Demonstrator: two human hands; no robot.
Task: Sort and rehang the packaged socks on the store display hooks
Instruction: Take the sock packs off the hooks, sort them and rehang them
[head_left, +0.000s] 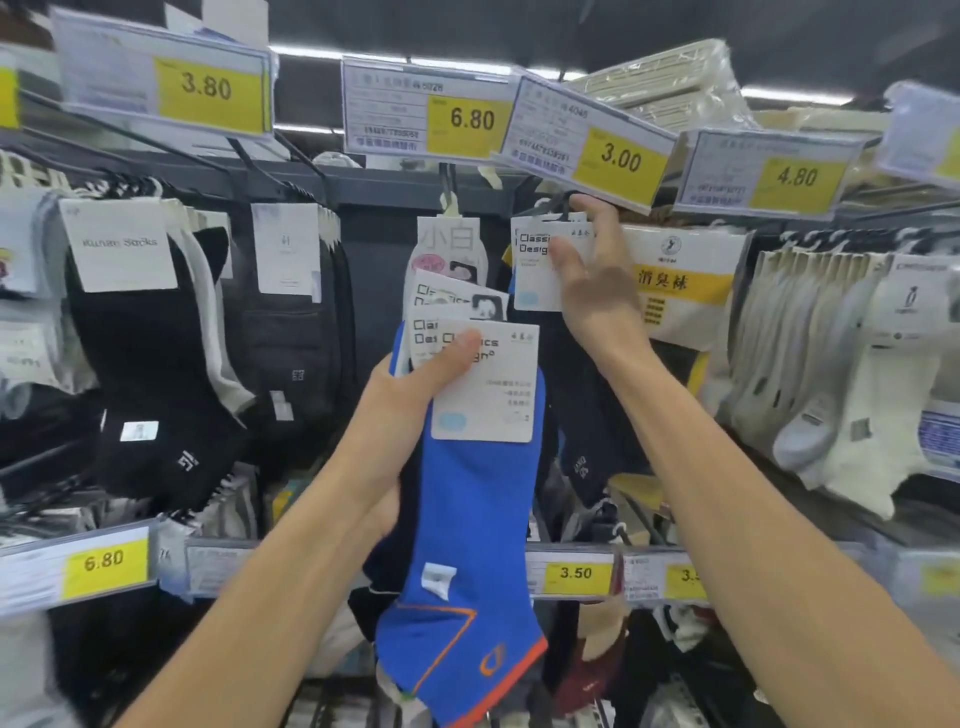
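L hand grips fanned sock packs, blue sock in front; R hand, up and right of it, pinches carded pack under 3.00 tag; yellow-label pack just right.

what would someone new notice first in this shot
The bright blue sock with orange trim sits at centre, at the front of a fanned bunch gripped by the left hand. Just above and to the right, the right hand pinches the card of another sock pack hanging higher up. Along the top, yellow price tags stand out, such as 3.80 at upper left.
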